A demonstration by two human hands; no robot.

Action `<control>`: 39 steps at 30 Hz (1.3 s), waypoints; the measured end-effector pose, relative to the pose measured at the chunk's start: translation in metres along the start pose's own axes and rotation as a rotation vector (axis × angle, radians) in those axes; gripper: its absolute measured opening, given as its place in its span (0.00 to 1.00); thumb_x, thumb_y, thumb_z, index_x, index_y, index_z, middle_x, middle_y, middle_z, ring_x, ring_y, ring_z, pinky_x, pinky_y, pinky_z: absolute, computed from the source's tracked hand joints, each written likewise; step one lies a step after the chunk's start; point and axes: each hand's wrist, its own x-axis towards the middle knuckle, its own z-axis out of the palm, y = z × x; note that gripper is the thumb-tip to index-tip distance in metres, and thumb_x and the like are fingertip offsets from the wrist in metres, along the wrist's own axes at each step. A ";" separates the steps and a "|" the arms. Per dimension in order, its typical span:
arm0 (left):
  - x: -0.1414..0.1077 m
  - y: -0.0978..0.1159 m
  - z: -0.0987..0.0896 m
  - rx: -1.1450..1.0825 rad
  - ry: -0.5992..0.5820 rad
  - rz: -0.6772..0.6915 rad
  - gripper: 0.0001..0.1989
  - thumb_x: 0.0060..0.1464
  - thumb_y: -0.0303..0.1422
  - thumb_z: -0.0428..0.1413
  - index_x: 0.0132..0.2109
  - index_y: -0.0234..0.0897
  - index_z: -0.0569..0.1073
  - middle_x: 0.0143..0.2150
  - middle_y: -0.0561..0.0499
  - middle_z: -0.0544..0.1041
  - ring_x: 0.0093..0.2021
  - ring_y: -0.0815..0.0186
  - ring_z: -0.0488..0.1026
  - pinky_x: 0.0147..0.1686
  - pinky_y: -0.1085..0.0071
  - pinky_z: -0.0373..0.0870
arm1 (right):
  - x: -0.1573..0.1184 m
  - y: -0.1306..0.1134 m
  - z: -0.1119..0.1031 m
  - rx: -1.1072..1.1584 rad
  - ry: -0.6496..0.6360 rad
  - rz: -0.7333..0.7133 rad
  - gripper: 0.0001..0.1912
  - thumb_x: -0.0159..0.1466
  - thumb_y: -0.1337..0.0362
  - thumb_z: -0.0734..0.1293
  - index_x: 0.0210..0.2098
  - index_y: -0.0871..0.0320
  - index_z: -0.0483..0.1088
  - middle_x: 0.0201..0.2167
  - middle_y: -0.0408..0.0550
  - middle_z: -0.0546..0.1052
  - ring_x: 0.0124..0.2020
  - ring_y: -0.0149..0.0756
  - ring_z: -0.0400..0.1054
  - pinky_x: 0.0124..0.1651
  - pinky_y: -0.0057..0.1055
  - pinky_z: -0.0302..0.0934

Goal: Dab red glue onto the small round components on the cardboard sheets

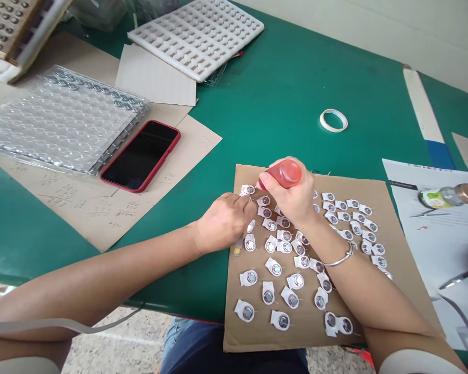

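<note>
The person's right hand [298, 195] is above the far part of a flat brown cardboard sheet [310, 317], its fingers wrapped snugly around a translucent red squeeze bottle [284, 174]; the bottle is tilted, its narrow end toward eight o'clock; a thin silver bangle [340, 261] circles that wrist. The left hand [228, 221] is at the sheet's ten o'clock edge, its fingers bent and drawn together beside the round silvery discs with white tabs [273, 266]; whether they pinch anything cannot be told, as the fingertips are hidden; a narrow strip with a yellow end [237, 251] shows just below this hand. The discs lie in loose rows over the sheet, some touching; the sheet rests on the green counter [281, 119]. At ten o'clock from the hands lie a black-screened phone in a red case [142, 156] and, beyond it, a clear plastic tray [58, 122]; at one o'clock lies a white ring of tape [345, 123]; at three o'clock, a glass jar with a brown lid [448, 197] lies on white paper [401, 182].
</note>
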 end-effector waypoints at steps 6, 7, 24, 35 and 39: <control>-0.002 -0.004 0.002 -0.070 0.022 -0.033 0.09 0.52 0.23 0.45 0.26 0.34 0.63 0.24 0.49 0.67 0.23 0.66 0.64 0.25 0.68 0.61 | -0.002 -0.001 0.000 0.014 -0.014 -0.036 0.12 0.54 0.55 0.69 0.30 0.54 0.65 0.30 0.44 0.73 0.32 0.34 0.68 0.39 0.36 0.66; -0.003 -0.005 0.003 -0.092 0.026 -0.038 0.08 0.51 0.23 0.45 0.26 0.34 0.64 0.24 0.49 0.68 0.23 0.66 0.64 0.25 0.68 0.61 | -0.002 -0.001 -0.001 0.017 -0.011 -0.033 0.13 0.53 0.54 0.69 0.30 0.54 0.65 0.30 0.44 0.73 0.32 0.34 0.69 0.39 0.37 0.66; -0.006 -0.022 0.002 -0.600 0.117 -0.432 0.05 0.50 0.25 0.52 0.31 0.33 0.73 0.26 0.52 0.75 0.24 0.72 0.69 0.23 0.77 0.60 | 0.018 -0.005 -0.026 0.462 -0.123 0.335 0.17 0.58 0.51 0.63 0.41 0.55 0.60 0.31 0.45 0.74 0.30 0.34 0.74 0.22 0.27 0.67; -0.008 -0.022 0.006 -0.640 0.114 -0.508 0.05 0.49 0.26 0.53 0.31 0.33 0.74 0.27 0.51 0.75 0.24 0.71 0.70 0.22 0.77 0.61 | -0.033 0.014 -0.024 0.144 0.111 0.220 0.12 0.56 0.57 0.67 0.37 0.55 0.68 0.35 0.47 0.74 0.35 0.35 0.72 0.33 0.34 0.71; -0.008 -0.022 0.006 -0.617 0.125 -0.497 0.05 0.50 0.27 0.53 0.31 0.34 0.74 0.28 0.51 0.76 0.25 0.71 0.70 0.22 0.77 0.61 | -0.033 0.009 -0.022 0.129 0.077 0.245 0.11 0.54 0.56 0.68 0.34 0.55 0.70 0.34 0.46 0.75 0.34 0.35 0.72 0.36 0.36 0.71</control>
